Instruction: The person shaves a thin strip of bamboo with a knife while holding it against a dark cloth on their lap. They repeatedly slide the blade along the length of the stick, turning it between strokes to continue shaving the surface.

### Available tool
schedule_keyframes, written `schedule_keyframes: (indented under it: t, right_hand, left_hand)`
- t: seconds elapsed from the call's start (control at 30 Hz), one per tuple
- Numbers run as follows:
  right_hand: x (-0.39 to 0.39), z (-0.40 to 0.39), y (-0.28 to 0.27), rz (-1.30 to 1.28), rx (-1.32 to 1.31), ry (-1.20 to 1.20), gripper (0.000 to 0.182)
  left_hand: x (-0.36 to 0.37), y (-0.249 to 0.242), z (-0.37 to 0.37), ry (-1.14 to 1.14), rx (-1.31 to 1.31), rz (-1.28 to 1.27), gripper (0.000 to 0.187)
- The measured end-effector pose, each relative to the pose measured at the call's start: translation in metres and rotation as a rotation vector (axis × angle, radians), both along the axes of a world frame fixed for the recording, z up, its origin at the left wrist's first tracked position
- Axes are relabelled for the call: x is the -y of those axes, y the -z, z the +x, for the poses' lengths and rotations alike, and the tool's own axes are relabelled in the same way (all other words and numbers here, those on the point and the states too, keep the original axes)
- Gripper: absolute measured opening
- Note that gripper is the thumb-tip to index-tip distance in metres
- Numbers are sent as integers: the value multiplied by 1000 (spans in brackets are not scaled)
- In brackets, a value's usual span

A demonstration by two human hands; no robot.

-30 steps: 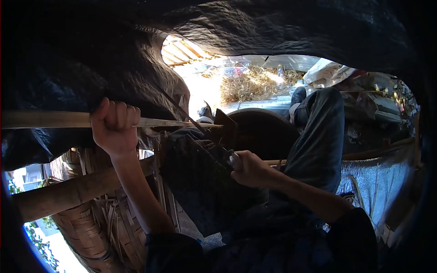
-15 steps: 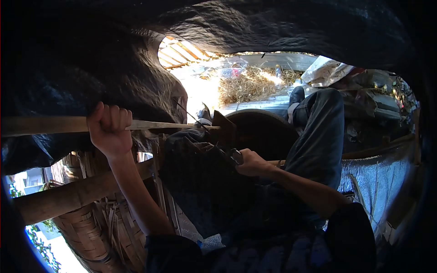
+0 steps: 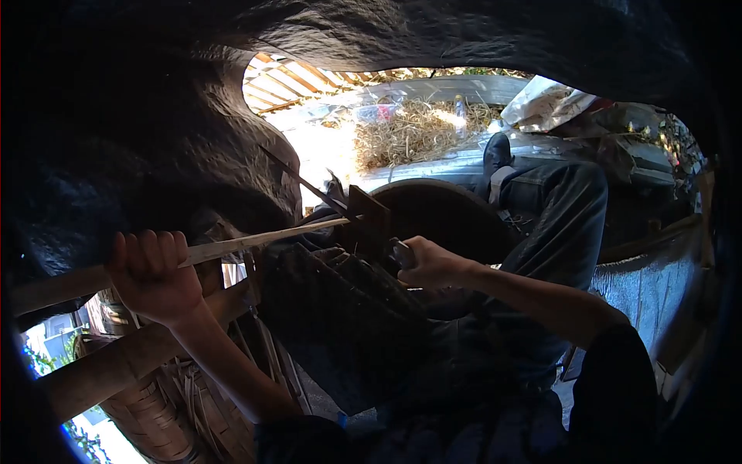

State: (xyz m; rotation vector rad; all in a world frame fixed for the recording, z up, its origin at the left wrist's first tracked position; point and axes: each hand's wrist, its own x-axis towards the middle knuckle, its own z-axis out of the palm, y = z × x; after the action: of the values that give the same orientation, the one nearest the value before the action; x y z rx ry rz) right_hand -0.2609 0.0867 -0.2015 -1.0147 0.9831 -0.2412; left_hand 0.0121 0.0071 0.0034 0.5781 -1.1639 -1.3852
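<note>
My left hand [image 3: 154,274] is closed in a fist around a long, pale bamboo strip [image 3: 251,242] on the left side. The strip slants up to the right, its far end near an upright brown board [image 3: 369,210] between my legs. In my right hand [image 3: 437,263] is the grey handle of a knife, gripped in closed fingers. Its long, thin, dark blade [image 3: 313,190] points up and left, crossing close by the strip's end. Dark cloth [image 3: 332,309] covers my left thigh, below the strip.
A thick bamboo pole [image 3: 116,363] runs across the lower left, above woven baskets [image 3: 151,410]. Dark sheeting [image 3: 154,116] hangs overhead and at the left. Beyond my feet lie straw-like shavings [image 3: 402,135] and a white sack [image 3: 545,104]. A dark round tub-like shape [image 3: 440,216] sits between my legs.
My left hand has moved down and left with the bamboo strip, which now slants more. The knife blade shows longer and reaches farther up left. The whole view has shifted slightly.
</note>
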Motion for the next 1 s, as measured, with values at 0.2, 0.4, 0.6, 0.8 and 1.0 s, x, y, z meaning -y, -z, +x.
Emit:
schedule_keyframes:
  t: [0.2, 0.4, 0.6, 0.8, 1.0]
  right_hand:
    - [-10, -13, 62, 101, -274, -44, 15]
    - [25, -20, -16, -44, -60, -25, 18]
    - [-6, 8, 60, 150, -108, -161, 15]
    - [24, -16, 7, 301, 1, -94, 12]
    - [31, -9, -19, 326, 167, 21, 14]
  left_hand:
    - [-13, -1, 6, -148, 44, -8, 44]
    - [-20, -13, -5, -613, 130, 150, 43]
    - [-37, -4, 53, -114, 103, 84, 35]
    - [-44, -6, 101, -528, 106, 81, 32]
    - [-54, -9, 109, -839, 80, 225, 32]
